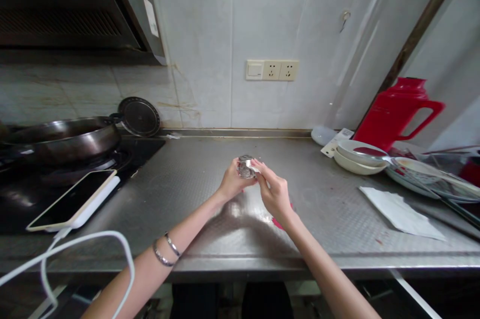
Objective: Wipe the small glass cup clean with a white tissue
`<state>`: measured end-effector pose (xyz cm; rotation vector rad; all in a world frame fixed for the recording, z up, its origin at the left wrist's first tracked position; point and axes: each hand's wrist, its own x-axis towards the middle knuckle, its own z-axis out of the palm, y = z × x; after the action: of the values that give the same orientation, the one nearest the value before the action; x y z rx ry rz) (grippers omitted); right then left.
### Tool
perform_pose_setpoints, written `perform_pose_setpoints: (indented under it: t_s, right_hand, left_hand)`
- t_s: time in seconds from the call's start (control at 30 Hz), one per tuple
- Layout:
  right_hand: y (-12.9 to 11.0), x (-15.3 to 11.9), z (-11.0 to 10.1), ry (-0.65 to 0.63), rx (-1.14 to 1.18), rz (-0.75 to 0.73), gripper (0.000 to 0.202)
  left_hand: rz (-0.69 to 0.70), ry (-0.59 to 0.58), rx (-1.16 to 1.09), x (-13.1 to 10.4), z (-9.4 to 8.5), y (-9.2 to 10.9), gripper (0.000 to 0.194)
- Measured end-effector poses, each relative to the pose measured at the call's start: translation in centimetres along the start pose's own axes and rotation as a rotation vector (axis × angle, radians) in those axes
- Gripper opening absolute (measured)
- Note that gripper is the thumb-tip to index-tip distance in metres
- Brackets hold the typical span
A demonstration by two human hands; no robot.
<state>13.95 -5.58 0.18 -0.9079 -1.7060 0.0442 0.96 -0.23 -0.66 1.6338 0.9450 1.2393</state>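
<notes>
So the left hand (231, 179) is curled around a small, shiny, see-through round container (244, 169), gripping it from the side, up over the middle of the counter. The right hand (275, 189) has its thumb and fingers pinched on a little white scrap (252, 166), right up against the container. Can't tell if the scrap is paper or something else, it's too small.

Two silver bangles (163, 254) sit on the left forearm. By the right wrist there's a pinkish-red thing (278, 223) on the counter, partly hidden by the arm, so no idea what it is. Everything's over a dimpled stainless steel countertop (195, 169).

Further left: a phone with a pale frame (75, 200) lying on a thick white slab (98, 204), with a white cable (112, 233) looping toward the left arm. Behind that, a wide steel pan (75, 143) on a black glass cooktop (22, 196), and a round dark perforated disc (139, 117) leaning against the wall.

Off to the right, a folded white tissue (399, 211) lies flat, well apart from the hands. Past it are stacked pale bowls (352, 163), and behind those stands a bright red thermos jug with a handle (392, 111).
</notes>
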Motion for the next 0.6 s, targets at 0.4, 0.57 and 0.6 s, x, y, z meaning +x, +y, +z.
perform_pose_setpoints:
  t_s: [0.4, 0.57, 0.6]
  right_hand:
    - [-0.2, 0.4, 0.5, -0.021, -0.125, -0.108, 0.044]
    - [-0.9, -0.5, 0.2, -0.052, -0.163, -0.158, 0.047]
    - [-1.0, -0.3, 0.1, -0.062, -0.179, -0.171, 0.048]
  left_hand:
    - [-0.112, -0.031, -0.147, -0.2, 0.2, 1.3, 0.052]
    - [-0.147, 0.048, -0.099, 0.0, 0.0, 0.9, 0.05]
    - [-0.136, 0.058, -0.06, 0.1, 0.1, 0.8, 0.05]
